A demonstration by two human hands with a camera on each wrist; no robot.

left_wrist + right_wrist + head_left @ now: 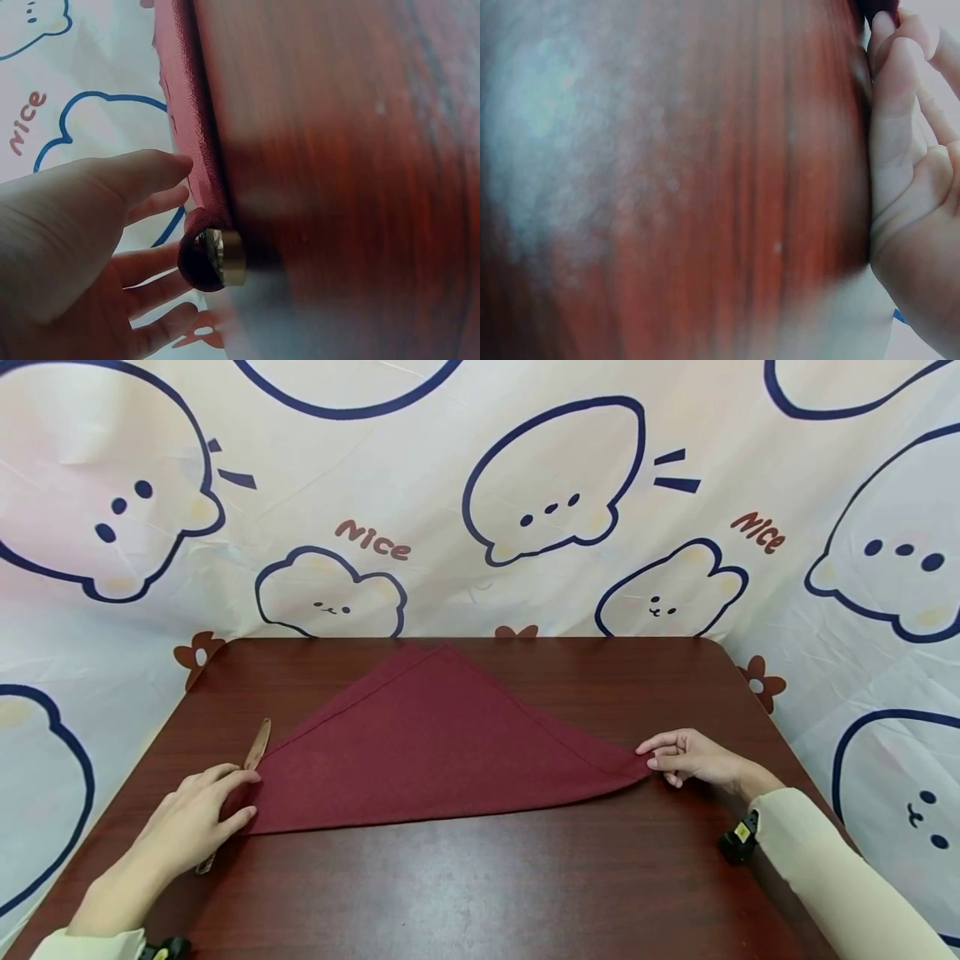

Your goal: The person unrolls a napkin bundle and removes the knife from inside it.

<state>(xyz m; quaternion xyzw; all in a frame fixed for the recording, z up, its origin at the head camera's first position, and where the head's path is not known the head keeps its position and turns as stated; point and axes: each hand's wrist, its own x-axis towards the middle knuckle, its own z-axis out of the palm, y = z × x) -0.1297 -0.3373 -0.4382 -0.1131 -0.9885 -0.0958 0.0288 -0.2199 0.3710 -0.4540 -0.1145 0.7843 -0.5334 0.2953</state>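
On the desk (pixel 480 893), your seamed maroon cloth (pixel 442 743) lies triangular, apex away from you, long axis left to right, your right hand (pixel 693 758) pinching one corner, your spread-fingered left hand (pixel 187 814) touching the other.

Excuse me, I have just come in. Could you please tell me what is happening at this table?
A person is handling a dark red cloth, which lies roughly as a triangle on the brown table, its peak pointing away from the person. The right hand pinches the right corner. The left hand is at the left corner, where the cloth curls around part of a slim gold-brown object; I cannot tell what that is.
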